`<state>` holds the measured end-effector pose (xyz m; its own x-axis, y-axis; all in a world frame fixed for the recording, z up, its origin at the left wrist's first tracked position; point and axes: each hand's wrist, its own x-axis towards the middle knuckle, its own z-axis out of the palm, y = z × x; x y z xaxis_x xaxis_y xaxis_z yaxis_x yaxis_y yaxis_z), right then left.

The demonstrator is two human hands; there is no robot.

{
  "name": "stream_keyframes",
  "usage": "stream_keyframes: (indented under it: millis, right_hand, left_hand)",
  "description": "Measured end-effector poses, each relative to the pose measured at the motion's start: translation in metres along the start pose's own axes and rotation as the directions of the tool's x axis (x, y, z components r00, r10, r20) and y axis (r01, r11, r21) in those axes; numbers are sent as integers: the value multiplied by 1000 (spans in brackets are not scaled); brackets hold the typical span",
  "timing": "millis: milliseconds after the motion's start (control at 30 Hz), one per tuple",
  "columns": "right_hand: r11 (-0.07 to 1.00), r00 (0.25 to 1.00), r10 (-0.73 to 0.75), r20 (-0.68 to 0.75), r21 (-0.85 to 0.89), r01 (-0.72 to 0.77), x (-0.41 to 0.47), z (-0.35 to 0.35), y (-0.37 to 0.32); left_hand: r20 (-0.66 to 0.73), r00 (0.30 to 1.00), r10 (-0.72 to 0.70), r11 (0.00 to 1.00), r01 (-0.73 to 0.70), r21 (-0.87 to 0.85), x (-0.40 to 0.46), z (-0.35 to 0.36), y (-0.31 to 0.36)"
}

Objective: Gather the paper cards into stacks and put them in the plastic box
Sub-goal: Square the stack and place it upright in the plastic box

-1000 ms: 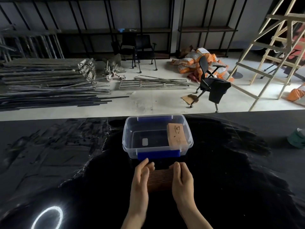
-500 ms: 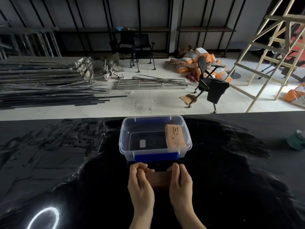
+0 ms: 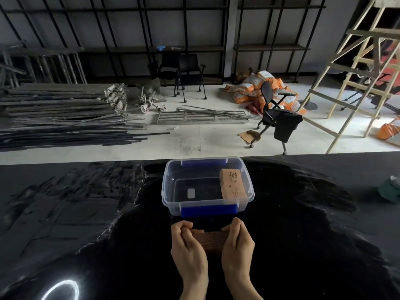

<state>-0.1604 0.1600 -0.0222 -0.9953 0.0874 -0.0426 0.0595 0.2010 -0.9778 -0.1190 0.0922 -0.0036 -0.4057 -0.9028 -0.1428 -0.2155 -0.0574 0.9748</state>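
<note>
A clear plastic box [image 3: 167, 187] with blue clips stands on the glossy black table. One stack of brown paper cards [image 3: 232, 183] lies against its right inner wall. Just in front of the box, a second stack of brown cards [image 3: 211, 238] is pressed between my two hands. My left hand [image 3: 187, 245] curls around the stack's left end. My right hand [image 3: 237, 243] clamps its right end. The stack's lower part is hidden by my palms.
A green object [image 3: 389, 188] sits at the table's right edge. A bright ring of light [image 3: 59, 291] reflects at the near left. Beyond the table lie metal bars [image 3: 65, 122], an office chair [image 3: 279, 120] and a wooden ladder frame [image 3: 355, 68].
My hands have pushed closer together, squeezing the card stack narrower. My left fingers have curled around its end. The view has shifted a little.
</note>
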Motion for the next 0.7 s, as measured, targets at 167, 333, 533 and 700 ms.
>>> stream_keyframes:
  millis: [167, 333, 533, 700]
  right_hand:
    - [999, 995, -22, -95, 38, 25, -1, -1, -15]
    - [999, 995, -38, -89, 20, 40, -5, -2, -20]
    - [968, 986, -168, -16, -190, 162, 17, -15, -27]
    - [740, 868, -450, 210, -457, 494, 33, -20, -62]
  left_hand:
    - [-107, 981, 162, 983, -151, 101, -8, 0, 18]
    - [-119, 991, 63, 997, -56, 60, -5, 0, 20]
    - [494, 819, 292, 830, -474, 294, 11, -32, 21]
    - [874, 473, 115, 747, -621, 238, 28, -41, 59]
